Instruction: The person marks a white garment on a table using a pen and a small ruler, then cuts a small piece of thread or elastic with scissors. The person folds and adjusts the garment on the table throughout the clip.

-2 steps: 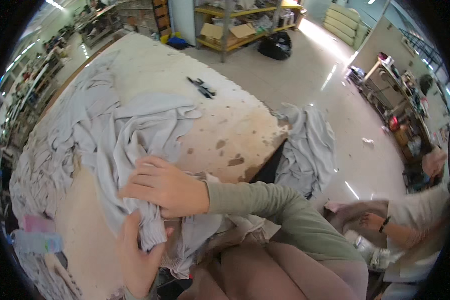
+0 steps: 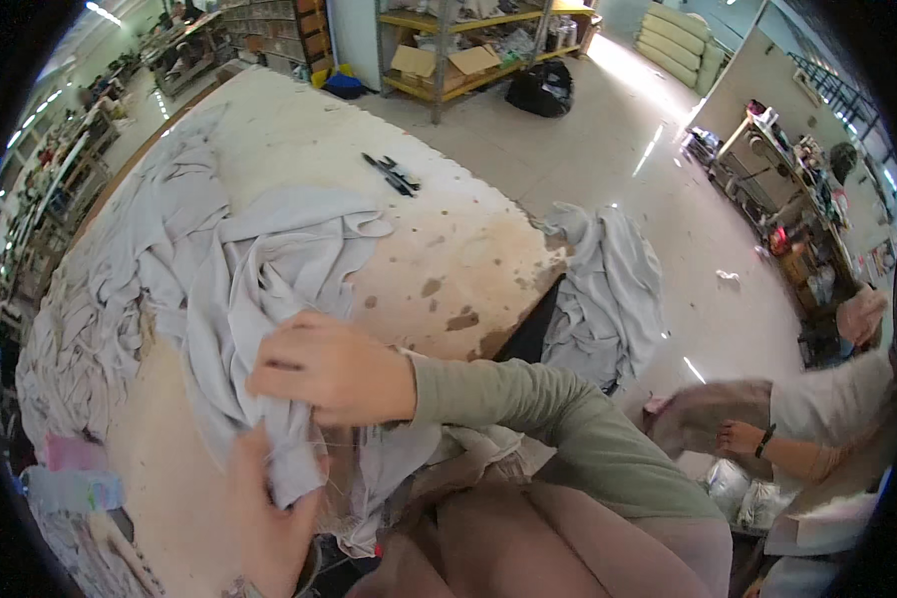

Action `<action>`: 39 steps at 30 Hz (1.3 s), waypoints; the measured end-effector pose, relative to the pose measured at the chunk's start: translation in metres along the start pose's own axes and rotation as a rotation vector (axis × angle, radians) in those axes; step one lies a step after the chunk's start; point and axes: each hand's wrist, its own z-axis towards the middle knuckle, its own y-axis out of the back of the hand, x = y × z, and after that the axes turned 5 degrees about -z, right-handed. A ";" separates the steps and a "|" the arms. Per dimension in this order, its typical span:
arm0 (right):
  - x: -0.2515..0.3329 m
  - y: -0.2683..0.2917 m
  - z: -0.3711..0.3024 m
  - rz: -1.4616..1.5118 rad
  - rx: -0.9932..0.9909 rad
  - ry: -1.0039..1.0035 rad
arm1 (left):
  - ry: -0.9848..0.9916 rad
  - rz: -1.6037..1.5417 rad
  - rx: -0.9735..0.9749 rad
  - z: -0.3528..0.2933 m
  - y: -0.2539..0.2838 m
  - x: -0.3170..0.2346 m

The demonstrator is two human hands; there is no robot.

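Note:
A light grey knit garment (image 2: 259, 269) lies bunched on the table in front of me. My left hand (image 2: 269, 523), blurred by motion, has its thumb and fingers closed round the garment's ribbed end (image 2: 294, 470). Just above it is my right hand (image 2: 334, 371), its fingers curled over the cloth; what lies in that pinch is hidden. Fine pale threads (image 2: 334, 463) show faintly beside the ribbed end, below my right hand. More grey cloth (image 2: 389, 478) hangs between my right forearm and my lap.
Black thread snips (image 2: 392, 174) lie on the stained pale tabletop (image 2: 448, 249). More grey garments (image 2: 90, 309) heap along the left side, near a clear plastic bottle (image 2: 75, 488). Grey cloth (image 2: 608, 289) drapes over the right corner. Another person's hand (image 2: 740, 439) is at right.
My right hand's fingers have curled tighter and shifted slightly right. My left hand has blurred, still at the ribbed end. The whole view has shifted a little.

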 end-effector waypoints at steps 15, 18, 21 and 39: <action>-0.069 0.065 -0.032 -0.072 0.278 -0.554 | 0.501 -1.067 -0.090 0.030 0.052 0.046; -0.028 0.041 -0.023 -0.178 -0.007 -0.317 | 0.578 -1.114 -0.165 0.021 0.030 0.035; 0.014 -0.001 -0.011 -0.013 -0.097 -0.209 | 0.597 -0.816 0.067 0.008 0.019 0.019; -0.017 0.150 -0.054 -0.594 -0.457 -0.550 | 0.143 0.436 -0.924 -0.151 0.158 0.064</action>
